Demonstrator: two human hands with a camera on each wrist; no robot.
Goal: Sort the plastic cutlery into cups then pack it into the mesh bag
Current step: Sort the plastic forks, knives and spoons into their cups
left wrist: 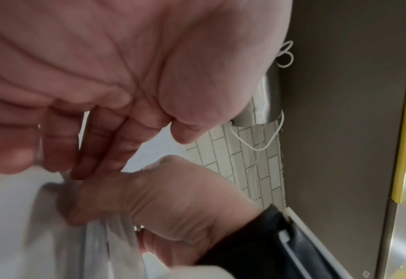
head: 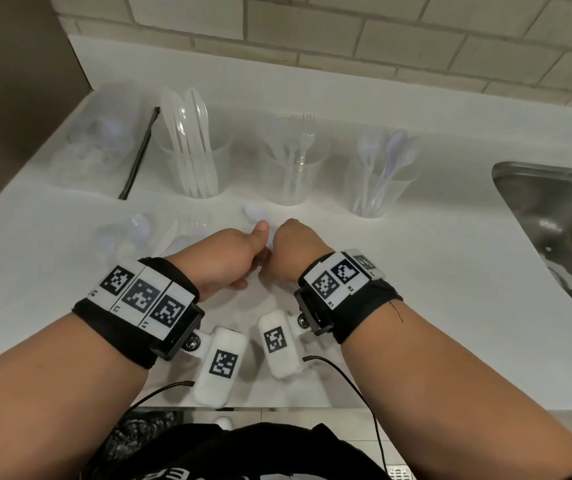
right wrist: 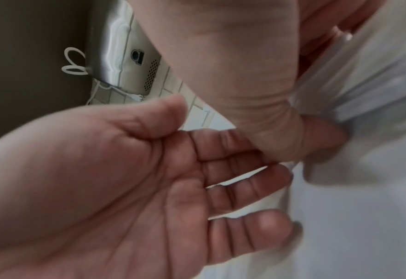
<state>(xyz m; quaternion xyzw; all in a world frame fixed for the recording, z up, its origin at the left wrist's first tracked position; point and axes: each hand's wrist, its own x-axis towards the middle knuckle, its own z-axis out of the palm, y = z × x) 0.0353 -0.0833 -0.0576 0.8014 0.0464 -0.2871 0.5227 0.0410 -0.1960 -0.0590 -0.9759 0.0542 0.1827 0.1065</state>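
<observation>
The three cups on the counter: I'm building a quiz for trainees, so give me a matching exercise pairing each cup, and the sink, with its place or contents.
Column one:
1. left cup
2. middle cup
3. right cup
4. sink

Column two:
A. holds spoons
B. at the counter's right edge
C. holds knives
D. holds forks

Pairs: 1-C, 2-D, 3-A, 4-B
</observation>
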